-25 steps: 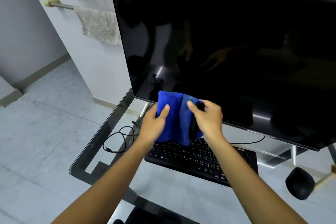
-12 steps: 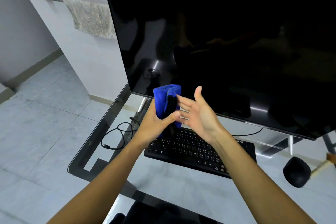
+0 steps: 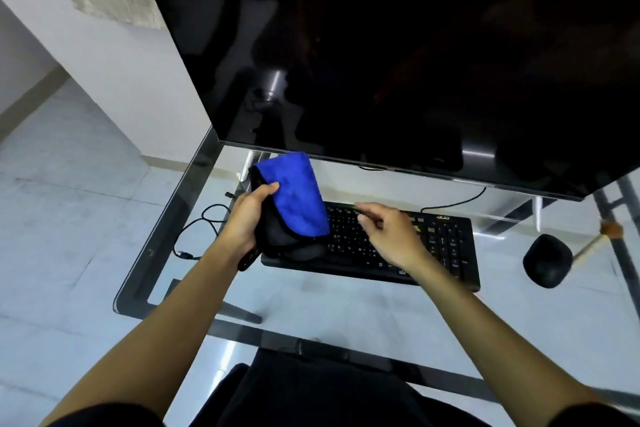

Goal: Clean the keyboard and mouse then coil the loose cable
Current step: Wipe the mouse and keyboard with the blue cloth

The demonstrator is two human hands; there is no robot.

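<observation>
Keyboard (image 3: pixel 450 246): black, white legends, flat on the glass desk (image 3: pixel 311 302), at 6 o'clock of the dark monitor (image 3: pixel 415 45). Blue cloth (image 3: pixel 298 198), dark on its underside, draped over the keyboard's 9 o'clock end, gripped by the left hand (image 3: pixel 246 218) with the thumb on top. Something black bundled beneath; mouse or not, cannot tell. Right hand (image 3: pixel 391 239) above the keys, fingers loosely curled, holding nothing. Half a second back: cloth raised before the screen, right palm spread against it; now lower, right hand drawn off to 3 o'clock of the cloth. Loose cable (image 3: pixel 186 255) looped on the glass at 9 o'clock of the left hand. Black-headed mallet (image 3: pixel 542 265) at 3 o'clock of the keyboard, apart. Left keys hidden under the cloth.
</observation>
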